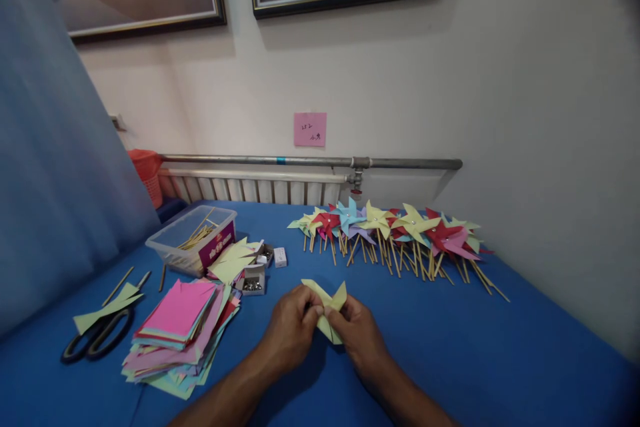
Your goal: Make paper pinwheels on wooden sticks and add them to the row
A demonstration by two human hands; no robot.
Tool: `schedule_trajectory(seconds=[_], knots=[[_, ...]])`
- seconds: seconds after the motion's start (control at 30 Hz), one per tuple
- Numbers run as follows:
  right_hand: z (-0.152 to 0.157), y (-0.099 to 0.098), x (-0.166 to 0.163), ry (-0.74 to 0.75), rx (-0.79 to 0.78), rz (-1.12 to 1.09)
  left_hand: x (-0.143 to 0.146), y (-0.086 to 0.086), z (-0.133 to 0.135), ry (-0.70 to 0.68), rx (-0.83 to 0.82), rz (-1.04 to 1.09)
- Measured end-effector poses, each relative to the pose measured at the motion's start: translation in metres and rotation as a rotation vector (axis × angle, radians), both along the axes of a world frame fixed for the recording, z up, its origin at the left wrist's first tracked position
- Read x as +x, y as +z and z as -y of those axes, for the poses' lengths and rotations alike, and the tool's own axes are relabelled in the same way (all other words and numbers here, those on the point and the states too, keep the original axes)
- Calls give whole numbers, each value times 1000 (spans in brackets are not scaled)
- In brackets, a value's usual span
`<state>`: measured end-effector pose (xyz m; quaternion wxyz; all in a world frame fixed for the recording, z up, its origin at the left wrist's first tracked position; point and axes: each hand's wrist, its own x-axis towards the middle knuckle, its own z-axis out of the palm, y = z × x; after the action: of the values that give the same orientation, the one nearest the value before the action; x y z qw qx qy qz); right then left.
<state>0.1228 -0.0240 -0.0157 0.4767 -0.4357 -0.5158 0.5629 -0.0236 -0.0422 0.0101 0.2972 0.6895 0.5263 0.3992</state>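
My left hand [293, 323] and right hand [359, 330] are pinching a part-folded pinwheel [326, 298], finished pinwheels [415, 223] lining the bench [500, 360]'s far edge, paper [177, 310] remaining.

Left grip [293, 321], right grip [361, 332] close together, pinching.
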Motion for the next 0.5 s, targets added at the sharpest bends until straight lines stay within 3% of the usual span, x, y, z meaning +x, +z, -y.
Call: schedule_trajectory(seconds=[0.5], knots=[[1,-1,2,25,24,-16,-1,-1,-1,-22,-16,5]])
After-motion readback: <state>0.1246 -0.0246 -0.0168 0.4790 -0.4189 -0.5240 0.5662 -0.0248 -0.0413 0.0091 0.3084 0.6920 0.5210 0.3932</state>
